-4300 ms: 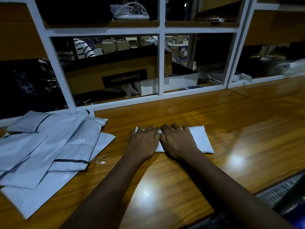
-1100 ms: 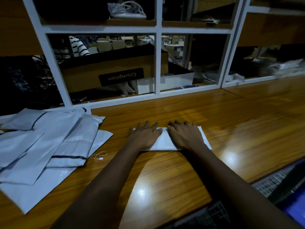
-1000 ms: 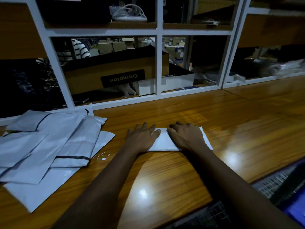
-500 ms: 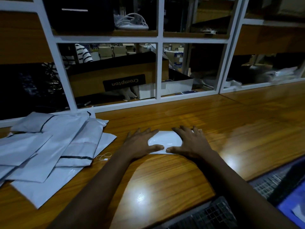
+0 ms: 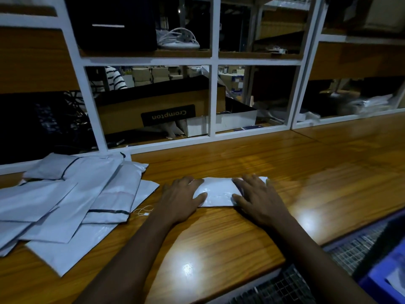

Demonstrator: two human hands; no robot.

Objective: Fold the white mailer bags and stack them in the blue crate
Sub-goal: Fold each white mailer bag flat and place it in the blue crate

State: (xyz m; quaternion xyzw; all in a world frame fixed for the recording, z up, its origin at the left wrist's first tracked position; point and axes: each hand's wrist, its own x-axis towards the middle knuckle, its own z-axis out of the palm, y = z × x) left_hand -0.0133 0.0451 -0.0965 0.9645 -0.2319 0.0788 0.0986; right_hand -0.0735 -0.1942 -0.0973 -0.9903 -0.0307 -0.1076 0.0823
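Two bare forearms reach out over a glossy wooden table (image 5: 197, 249) with long streaked grain and bright patches of glare. At the nearest right corner, below the table edge, a corner of the blue crate (image 5: 370, 286) shows as smooth plastic, beside a grey wire mesh (image 5: 355, 249). Farther out, the left hand (image 5: 182, 200) and right hand (image 5: 256, 198) lie flat, fingers straight and slightly spread. Each presses one end of a folded white mailer bag (image 5: 219, 191), a slick, shiny oblong lying flat on the table between them. Well to the left, a loose pile of unfolded mailer bags (image 5: 76, 200) overlaps, thin crinkled plastic with dark stripes. A small string tag (image 5: 143, 211) lies just beside it. Beyond stands a white shelf frame (image 5: 211, 84) holding a brown cardboard box (image 5: 153, 110).
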